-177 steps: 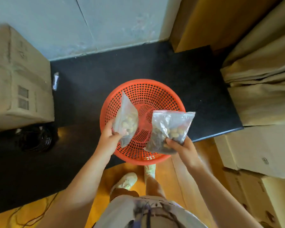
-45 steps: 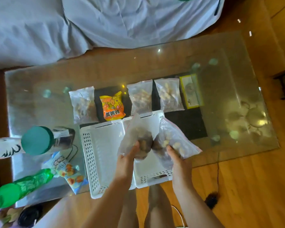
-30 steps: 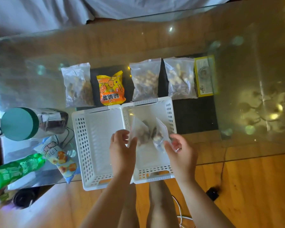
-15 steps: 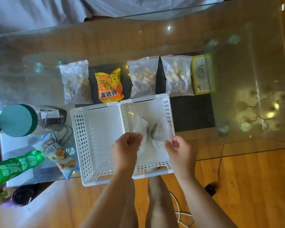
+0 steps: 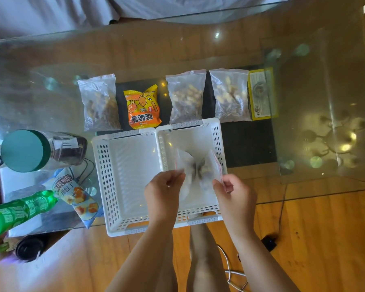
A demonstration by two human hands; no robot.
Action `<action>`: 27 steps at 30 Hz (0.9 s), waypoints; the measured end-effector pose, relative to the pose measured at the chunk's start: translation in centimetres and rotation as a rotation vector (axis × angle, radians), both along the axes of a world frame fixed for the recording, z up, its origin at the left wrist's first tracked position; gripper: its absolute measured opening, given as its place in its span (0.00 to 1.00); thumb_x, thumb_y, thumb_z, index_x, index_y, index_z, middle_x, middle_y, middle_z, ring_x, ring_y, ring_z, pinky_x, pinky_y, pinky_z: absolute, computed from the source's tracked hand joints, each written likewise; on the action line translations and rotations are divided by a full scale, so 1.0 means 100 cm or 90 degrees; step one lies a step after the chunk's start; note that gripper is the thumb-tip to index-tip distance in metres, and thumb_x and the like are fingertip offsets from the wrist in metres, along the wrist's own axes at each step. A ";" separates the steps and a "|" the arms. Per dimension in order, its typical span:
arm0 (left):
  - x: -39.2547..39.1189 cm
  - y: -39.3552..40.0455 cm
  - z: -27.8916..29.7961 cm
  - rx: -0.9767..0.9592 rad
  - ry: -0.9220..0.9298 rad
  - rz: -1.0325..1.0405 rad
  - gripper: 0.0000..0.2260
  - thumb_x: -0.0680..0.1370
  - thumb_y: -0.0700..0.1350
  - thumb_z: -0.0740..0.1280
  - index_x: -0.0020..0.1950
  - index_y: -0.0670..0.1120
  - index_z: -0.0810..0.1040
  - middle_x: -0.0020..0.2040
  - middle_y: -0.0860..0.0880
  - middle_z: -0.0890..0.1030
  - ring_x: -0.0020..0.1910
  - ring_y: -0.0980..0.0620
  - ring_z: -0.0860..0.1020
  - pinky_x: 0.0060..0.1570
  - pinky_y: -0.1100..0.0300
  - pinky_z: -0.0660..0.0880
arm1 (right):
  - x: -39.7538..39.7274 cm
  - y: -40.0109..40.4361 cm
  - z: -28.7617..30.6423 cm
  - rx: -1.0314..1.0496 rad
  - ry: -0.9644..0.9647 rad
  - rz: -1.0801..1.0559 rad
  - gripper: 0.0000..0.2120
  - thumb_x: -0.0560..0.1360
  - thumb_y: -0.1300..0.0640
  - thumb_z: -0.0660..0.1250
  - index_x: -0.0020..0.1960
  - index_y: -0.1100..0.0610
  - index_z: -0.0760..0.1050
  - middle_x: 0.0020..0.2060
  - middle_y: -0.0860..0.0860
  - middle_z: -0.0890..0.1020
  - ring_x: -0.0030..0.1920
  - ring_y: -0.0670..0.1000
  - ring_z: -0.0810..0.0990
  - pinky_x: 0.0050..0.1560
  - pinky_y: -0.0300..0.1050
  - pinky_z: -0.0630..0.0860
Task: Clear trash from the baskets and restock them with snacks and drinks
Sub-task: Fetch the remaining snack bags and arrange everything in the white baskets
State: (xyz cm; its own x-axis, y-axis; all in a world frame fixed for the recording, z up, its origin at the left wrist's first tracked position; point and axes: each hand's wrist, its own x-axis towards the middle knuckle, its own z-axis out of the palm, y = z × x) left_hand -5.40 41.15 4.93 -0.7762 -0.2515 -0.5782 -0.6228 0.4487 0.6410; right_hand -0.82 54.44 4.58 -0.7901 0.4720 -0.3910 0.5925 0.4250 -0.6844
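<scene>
Two clear snack bags are held over the right white basket (image 5: 216, 131) — left bag (image 5: 182, 163) pinched by left hand (image 5: 163, 187), right bag (image 5: 213, 165) pinched by right hand (image 5: 233, 191); left basket (image 5: 101, 165) adjoins on the glass desk (image 5: 198, 45)

Floor (image 5: 316, 239): warm orange-brown wood boards, glossy, running under and beyond the furniture.
Worktop (image 5: 177, 49): a clear glass sheet with greenish edges; the boards show through it.
Reflections (image 5: 335, 144): a branched light fitting with bright round spots mirrored in the glass at the right.
Far side: pale grey fabric (image 5: 51, 15), creased, lying along the glass's far edge.
Light: soft, warm daylight with small glints on the glass.
Cable (image 5: 282, 207): thin, dark, leading to a small black box (image 5: 269, 243) on the boards.
</scene>
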 end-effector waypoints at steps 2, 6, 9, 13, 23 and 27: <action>0.001 -0.001 -0.002 -0.026 -0.013 -0.037 0.07 0.72 0.43 0.71 0.50 0.45 0.84 0.37 0.56 0.80 0.37 0.58 0.77 0.36 0.79 0.68 | 0.002 0.000 -0.001 -0.008 -0.028 0.016 0.07 0.72 0.56 0.69 0.48 0.57 0.77 0.40 0.49 0.81 0.39 0.48 0.81 0.32 0.39 0.77; -0.003 -0.009 -0.012 -0.079 -0.051 -0.071 0.04 0.74 0.41 0.69 0.45 0.42 0.82 0.37 0.48 0.76 0.37 0.50 0.71 0.31 0.69 0.61 | 0.002 0.002 -0.009 -0.006 -0.106 0.066 0.12 0.73 0.55 0.68 0.54 0.59 0.76 0.48 0.52 0.80 0.46 0.51 0.80 0.40 0.44 0.81; -0.011 -0.013 -0.012 -0.068 -0.050 -0.142 0.10 0.76 0.42 0.66 0.35 0.43 0.76 0.31 0.42 0.70 0.34 0.51 0.64 0.32 0.60 0.57 | 0.000 0.004 -0.009 -0.011 -0.083 0.082 0.10 0.75 0.57 0.66 0.54 0.61 0.77 0.51 0.53 0.82 0.48 0.51 0.81 0.43 0.48 0.82; -0.030 -0.014 -0.002 -0.075 0.029 -0.247 0.06 0.76 0.42 0.67 0.41 0.44 0.83 0.31 0.42 0.79 0.30 0.48 0.70 0.30 0.62 0.64 | 0.001 0.006 0.002 -0.033 -0.049 0.119 0.13 0.75 0.56 0.65 0.59 0.56 0.76 0.54 0.47 0.80 0.48 0.44 0.79 0.40 0.41 0.82; -0.104 -0.004 0.001 -0.188 0.022 -0.605 0.09 0.78 0.45 0.63 0.55 0.49 0.82 0.52 0.45 0.83 0.51 0.41 0.79 0.50 0.51 0.76 | -0.008 0.004 0.012 0.012 -0.076 0.278 0.12 0.77 0.56 0.61 0.59 0.51 0.76 0.52 0.48 0.82 0.44 0.43 0.78 0.37 0.28 0.73; -0.124 -0.004 -0.002 -0.195 -0.007 -0.677 0.09 0.78 0.46 0.64 0.55 0.49 0.81 0.52 0.45 0.83 0.52 0.41 0.78 0.51 0.49 0.76 | -0.030 -0.002 0.005 0.017 -0.063 0.321 0.11 0.77 0.59 0.62 0.56 0.52 0.78 0.52 0.49 0.83 0.50 0.49 0.80 0.46 0.41 0.77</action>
State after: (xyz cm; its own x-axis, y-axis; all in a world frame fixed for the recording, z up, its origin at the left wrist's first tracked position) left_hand -17.77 40.76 4.77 -0.6769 0.4066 -0.6136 0.1690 0.8972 0.4080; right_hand -3.85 54.25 5.06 -0.8819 0.0521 -0.4686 0.3704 0.6916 -0.6200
